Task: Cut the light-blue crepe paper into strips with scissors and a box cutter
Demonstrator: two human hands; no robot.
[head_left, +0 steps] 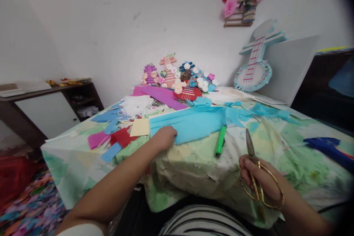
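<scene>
My left hand (165, 137) is closed, its fingers pinching the near corner of a long light-blue crepe paper sheet (193, 122) that lies across the table. My right hand (258, 177) is wrapped through the gold handles of a pair of scissors (253, 160), whose blades are together and point away from me, above the table's front edge. A green marker (220, 141) lies between my two hands, just right of the blue sheet.
The table wears a green-and-white cloth (290, 155). Paper scraps lie at left: red (121, 137), pink (96, 139), blue (112, 152), a cream square (140, 127). Small craft guitars with flowers (177, 77) stand at the back, a large one (254, 68) at the wall. A dark-blue object (328, 146) lies at right.
</scene>
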